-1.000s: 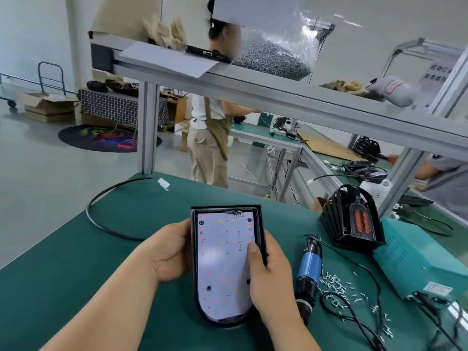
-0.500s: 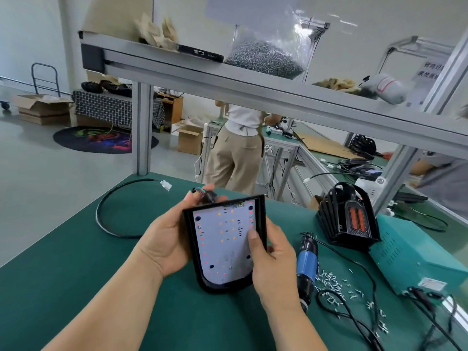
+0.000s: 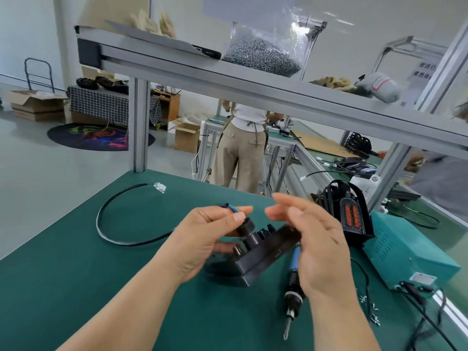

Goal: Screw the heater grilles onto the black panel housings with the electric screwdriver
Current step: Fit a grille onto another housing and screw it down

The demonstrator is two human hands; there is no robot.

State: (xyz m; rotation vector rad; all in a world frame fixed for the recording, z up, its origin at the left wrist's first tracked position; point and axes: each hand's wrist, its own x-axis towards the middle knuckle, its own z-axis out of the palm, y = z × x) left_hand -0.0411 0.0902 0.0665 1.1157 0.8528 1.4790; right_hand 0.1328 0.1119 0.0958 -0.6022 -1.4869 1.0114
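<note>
The black panel housing (image 3: 263, 252) is turned over, its dark back and edge facing me, tilted above the green mat. My left hand (image 3: 202, 239) grips its near-left end, thumb on a round black fitting where coloured wires come out. My right hand (image 3: 314, 239) hovers just right of and above the housing, fingers loosely spread and holding nothing. The blue-and-black electric screwdriver (image 3: 292, 295) lies on the mat below my right hand, tip pointing toward me. A black heater with a grille and orange elements (image 3: 352, 216) stands at the back right.
A black cable with a white plug (image 3: 101, 224) loops across the mat on the left. A teal power box (image 3: 405, 254) sits at the right, with loose screws (image 3: 372, 315) and cords in front of it. An aluminium shelf (image 3: 253, 89) with a bag of screws (image 3: 263, 54) spans overhead.
The housing has been flipped from its white LED face to its black back. My right hand has let go of it and lifted away; my left hand keeps hold.
</note>
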